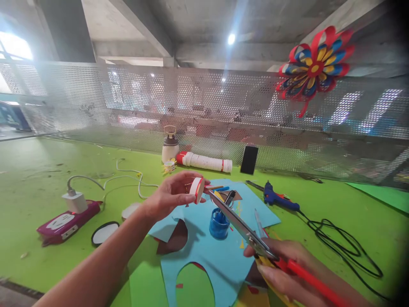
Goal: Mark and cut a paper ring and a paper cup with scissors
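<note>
Head view: left hand [172,195] pinches a tape roll [197,189] above the blue paper sheet [220,256] on the green bench [38,179]; right hand [284,273], partly cut off at the lower edge, clenches red-handled scissors [243,226], blades pointing at the roll, handle loops hidden.
</note>
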